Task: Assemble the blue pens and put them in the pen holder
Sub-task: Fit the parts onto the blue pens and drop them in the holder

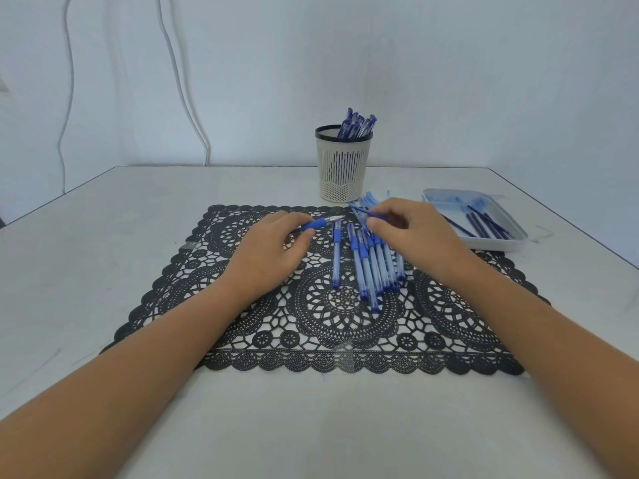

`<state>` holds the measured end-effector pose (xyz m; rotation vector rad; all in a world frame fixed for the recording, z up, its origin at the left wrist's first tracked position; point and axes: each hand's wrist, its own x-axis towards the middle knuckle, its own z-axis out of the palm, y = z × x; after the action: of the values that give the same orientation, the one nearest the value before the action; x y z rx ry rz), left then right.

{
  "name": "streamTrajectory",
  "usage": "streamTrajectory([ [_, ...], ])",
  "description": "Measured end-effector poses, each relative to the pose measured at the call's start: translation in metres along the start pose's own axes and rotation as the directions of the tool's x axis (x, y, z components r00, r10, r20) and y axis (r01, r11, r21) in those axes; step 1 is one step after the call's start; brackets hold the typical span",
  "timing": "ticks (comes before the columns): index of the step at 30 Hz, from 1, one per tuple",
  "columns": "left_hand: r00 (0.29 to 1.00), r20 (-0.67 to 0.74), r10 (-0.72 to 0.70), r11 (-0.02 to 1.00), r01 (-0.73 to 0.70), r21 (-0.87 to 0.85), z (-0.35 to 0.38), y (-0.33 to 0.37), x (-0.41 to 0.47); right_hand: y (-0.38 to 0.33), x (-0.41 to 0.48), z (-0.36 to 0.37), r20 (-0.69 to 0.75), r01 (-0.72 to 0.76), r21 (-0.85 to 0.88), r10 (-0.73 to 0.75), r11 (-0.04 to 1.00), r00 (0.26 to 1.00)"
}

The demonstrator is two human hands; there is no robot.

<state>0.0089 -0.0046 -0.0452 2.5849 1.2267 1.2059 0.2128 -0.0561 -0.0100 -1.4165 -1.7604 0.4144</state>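
Note:
My left hand (273, 243) grips a blue pen (320, 223) by its rubber grip, the silver tip pointing right. My right hand (411, 233) pinches a thin dark blue part (361, 211) just above a pile of pen barrels (371, 264) lying side by side on the black lace mat (311, 323). A single barrel (336, 254) lies apart to the left of the pile. The white mesh pen holder (342, 167) stands behind the mat with several blue pens (358, 124) upright in it.
A white tray (498, 243) at the right holds several dark blue refills (484, 221) and pale blue caps. More pale blue caps (368, 198) lie between the holder and my right hand. White cables hang on the wall at the left.

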Motion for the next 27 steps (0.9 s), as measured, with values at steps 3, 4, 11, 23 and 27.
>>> streamTrajectory([
  [3,0.999,0.025,0.029,0.999,-0.029,0.014,0.001,0.000,-0.001,0.003,0.001,0.001,0.012,0.005,-0.010,-0.005,1.000,1.000],
  [4,0.999,0.036,0.037,0.999,-0.038,0.024,0.002,0.000,-0.001,0.004,0.001,0.002,0.022,0.014,-0.019,-0.013,1.000,1.000],
  [11,0.991,0.068,0.119,0.990,-0.123,0.062,0.001,0.002,-0.002,0.002,0.000,0.003,0.076,0.057,-0.081,-0.051,0.995,0.996],
  [23,0.983,0.058,0.174,0.983,-0.177,0.050,0.000,0.005,-0.003,0.001,0.000,0.004,0.094,0.086,-0.115,-0.076,0.990,0.993],
  [27,0.969,0.086,0.230,0.966,-0.238,0.097,0.001,0.007,-0.003,0.001,-0.002,0.009,0.167,0.094,-0.107,-0.076,0.990,0.983],
])
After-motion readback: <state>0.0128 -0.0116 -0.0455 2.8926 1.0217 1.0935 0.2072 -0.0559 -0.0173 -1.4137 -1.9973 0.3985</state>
